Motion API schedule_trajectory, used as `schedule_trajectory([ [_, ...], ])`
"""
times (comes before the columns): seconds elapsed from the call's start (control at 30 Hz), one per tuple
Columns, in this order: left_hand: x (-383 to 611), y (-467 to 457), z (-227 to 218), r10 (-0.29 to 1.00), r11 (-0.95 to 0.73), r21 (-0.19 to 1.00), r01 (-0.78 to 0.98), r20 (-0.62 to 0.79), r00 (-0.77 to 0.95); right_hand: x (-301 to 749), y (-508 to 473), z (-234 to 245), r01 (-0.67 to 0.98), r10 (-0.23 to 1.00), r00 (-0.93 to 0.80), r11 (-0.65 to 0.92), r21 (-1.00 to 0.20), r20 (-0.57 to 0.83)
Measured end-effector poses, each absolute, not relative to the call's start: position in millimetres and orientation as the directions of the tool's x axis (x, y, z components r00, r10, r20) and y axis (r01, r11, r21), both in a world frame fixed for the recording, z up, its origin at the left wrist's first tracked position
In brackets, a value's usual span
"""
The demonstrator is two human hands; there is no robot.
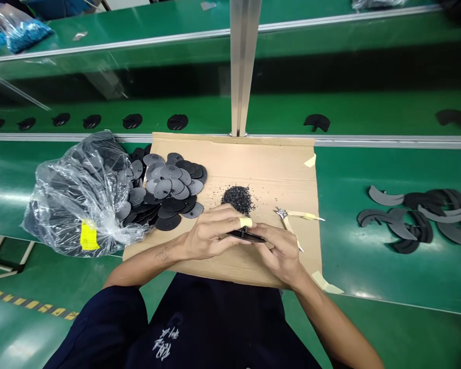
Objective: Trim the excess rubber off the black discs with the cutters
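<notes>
Between my two hands, low over the cardboard sheet [215,266], is a thin black plastic disc [246,235], seen nearly edge-on. My left hand [211,233] is closed on its left side, with a pale yellow wrap on one fingertip. My right hand [280,251] grips the disc's right edge, fingers bent. Just beyond the hands lies a heap of small black bits [238,199]. To the right, side cutters [288,220] with pale handles rest spread on the cardboard. A pile of dark round discs [171,187] lies left of the heap.
A clear plastic bag [80,195] of dark parts stands left of the pile. Curved black pieces [418,215] lie on the green table at right. Behind the cardboard rises a metal post [244,66]. Several black parts [132,121] sit spaced along the green strip beyond the rail.
</notes>
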State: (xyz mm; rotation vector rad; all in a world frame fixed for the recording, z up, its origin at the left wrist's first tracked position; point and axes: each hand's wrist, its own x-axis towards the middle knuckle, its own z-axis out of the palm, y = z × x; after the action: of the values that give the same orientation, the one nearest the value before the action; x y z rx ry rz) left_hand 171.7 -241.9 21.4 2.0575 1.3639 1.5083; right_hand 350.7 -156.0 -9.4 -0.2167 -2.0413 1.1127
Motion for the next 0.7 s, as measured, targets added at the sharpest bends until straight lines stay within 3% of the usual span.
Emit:
schedule_trajectory([
  [0.23,173,-244,20,0.739,-0.544,0.606,0.58,0.673,-0.009,351,-157,-6,-0.226,0.474,-0.689,0.579,-0.784,0.548],
  [0.43,173,-244,26,0.808,-0.496,0.669,0.554,0.59,0.012,353,-159,-6,-0.164,0.5,-0.686,0.601,-0.782,0.528],
  [0.6,174,-247,23,0.735,-0.446,0.532,0.72,0.676,-0.044,353,-164,0,-0.075,0.593,-0.687,0.516,-0.854,0.419],
  [0.7,172,-247,18,0.725,-0.399,0.509,0.763,0.685,-0.078,353,-166,1,-0.007,0.654,-0.693,0.414,-0.91,0.303],
])
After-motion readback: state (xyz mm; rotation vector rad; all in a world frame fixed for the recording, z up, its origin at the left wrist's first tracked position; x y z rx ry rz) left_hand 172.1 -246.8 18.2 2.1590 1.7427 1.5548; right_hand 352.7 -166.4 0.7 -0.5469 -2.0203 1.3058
